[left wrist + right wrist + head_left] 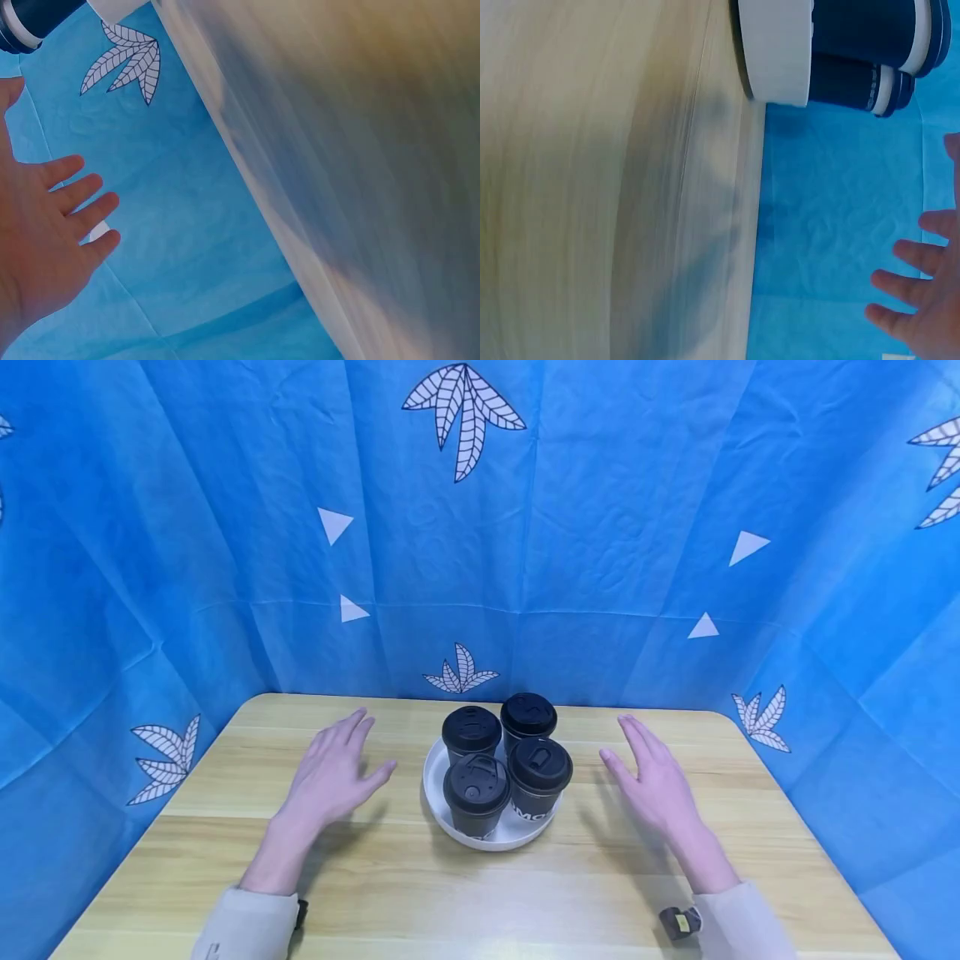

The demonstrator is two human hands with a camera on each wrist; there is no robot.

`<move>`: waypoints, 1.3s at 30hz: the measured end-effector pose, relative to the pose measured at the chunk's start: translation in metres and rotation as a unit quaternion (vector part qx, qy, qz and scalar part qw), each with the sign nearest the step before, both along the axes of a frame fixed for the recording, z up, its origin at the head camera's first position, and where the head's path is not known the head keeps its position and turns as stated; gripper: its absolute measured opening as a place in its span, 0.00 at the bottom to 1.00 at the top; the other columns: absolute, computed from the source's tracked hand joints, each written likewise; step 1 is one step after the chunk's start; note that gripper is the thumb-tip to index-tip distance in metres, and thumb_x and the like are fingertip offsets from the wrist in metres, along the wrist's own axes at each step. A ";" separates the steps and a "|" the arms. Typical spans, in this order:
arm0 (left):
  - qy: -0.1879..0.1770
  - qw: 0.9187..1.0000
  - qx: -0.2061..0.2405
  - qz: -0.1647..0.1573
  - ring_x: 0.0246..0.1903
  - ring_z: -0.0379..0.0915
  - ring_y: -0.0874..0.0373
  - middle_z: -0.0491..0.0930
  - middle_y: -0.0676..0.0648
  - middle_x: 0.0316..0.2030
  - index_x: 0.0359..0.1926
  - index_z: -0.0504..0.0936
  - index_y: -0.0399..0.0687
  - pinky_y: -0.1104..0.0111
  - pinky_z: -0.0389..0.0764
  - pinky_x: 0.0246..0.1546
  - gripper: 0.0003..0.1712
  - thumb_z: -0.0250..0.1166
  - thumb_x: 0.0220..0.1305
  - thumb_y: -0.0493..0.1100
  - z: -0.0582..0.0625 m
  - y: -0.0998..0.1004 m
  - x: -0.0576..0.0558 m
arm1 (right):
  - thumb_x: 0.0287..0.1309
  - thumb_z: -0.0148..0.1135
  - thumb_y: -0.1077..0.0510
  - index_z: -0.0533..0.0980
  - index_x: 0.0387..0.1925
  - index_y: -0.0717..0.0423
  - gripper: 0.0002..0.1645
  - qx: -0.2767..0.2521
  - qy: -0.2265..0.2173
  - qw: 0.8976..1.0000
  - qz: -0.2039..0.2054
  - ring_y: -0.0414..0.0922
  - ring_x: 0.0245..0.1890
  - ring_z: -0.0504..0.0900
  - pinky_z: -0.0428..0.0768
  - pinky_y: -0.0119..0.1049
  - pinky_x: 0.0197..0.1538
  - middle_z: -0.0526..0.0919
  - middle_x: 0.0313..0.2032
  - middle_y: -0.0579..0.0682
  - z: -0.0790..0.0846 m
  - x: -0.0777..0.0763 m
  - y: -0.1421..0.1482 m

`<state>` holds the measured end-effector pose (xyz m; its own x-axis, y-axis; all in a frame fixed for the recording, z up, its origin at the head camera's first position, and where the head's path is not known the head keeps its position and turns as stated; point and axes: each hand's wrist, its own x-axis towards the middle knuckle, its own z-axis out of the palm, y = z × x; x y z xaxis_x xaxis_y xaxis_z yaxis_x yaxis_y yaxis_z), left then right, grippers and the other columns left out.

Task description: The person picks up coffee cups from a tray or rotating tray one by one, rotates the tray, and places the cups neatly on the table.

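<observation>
Several black paper coffee cups with black lids crowd together in a round white dish [432, 785] at mid-table. The front left cup [477, 793] and the front right cup [538, 775] stand nearest me, and pale lettering shows on the right one. Behind them are a back left cup [471, 731] and a back right cup [528, 717]. My left hand [330, 777] hovers left of the dish with fingers spread and holds nothing. To the right of the dish, my right hand [656, 781] is likewise raised, fingers extended and bare. Both hands cast shadows on the wood.
The light wooden table [480, 902] has rounded far corners. A blue cloth [600, 527] with white leaf and triangle prints hangs behind it and along both sides. A dark strapped device [681, 923] sits at my right wrist.
</observation>
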<state>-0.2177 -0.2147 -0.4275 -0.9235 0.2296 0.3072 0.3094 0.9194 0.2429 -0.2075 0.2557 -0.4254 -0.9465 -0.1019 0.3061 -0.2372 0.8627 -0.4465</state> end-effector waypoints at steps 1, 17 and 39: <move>0.004 1.000 0.002 -0.001 0.74 0.55 0.33 0.58 0.33 0.77 0.77 0.62 0.35 0.37 0.55 0.74 0.49 0.61 0.69 0.65 0.000 0.001 -0.001 | 0.77 0.47 0.35 0.55 0.81 0.54 0.44 -0.010 0.007 1.000 0.002 0.66 0.77 0.57 0.56 0.67 0.75 0.57 0.79 0.61 0.000 0.000 -0.002; 0.002 1.000 0.021 -0.022 0.69 0.64 0.39 0.70 0.36 0.69 0.73 0.67 0.38 0.41 0.65 0.71 0.46 0.62 0.68 0.66 0.000 0.024 -0.012 | 0.77 0.54 0.52 0.65 0.76 0.57 0.32 -0.151 0.105 0.981 0.064 0.60 0.66 0.74 0.72 0.63 0.65 0.70 0.71 0.60 -0.007 0.007 -0.033; -0.041 0.998 -0.018 -0.036 0.65 0.69 0.41 0.74 0.38 0.65 0.70 0.71 0.38 0.43 0.70 0.67 0.45 0.61 0.66 0.68 -0.008 0.050 -0.022 | 0.71 0.63 0.51 0.62 0.76 0.57 0.38 -0.197 0.052 0.972 0.121 0.57 0.64 0.76 0.76 0.59 0.65 0.72 0.71 0.56 -0.018 0.010 -0.055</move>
<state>-0.2400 -0.1650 -0.4359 -0.9256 0.3068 0.2216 0.3563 0.9040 0.2365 -0.1971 0.2009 -0.4435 -0.8711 -0.1733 0.4595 -0.4737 0.5433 -0.6931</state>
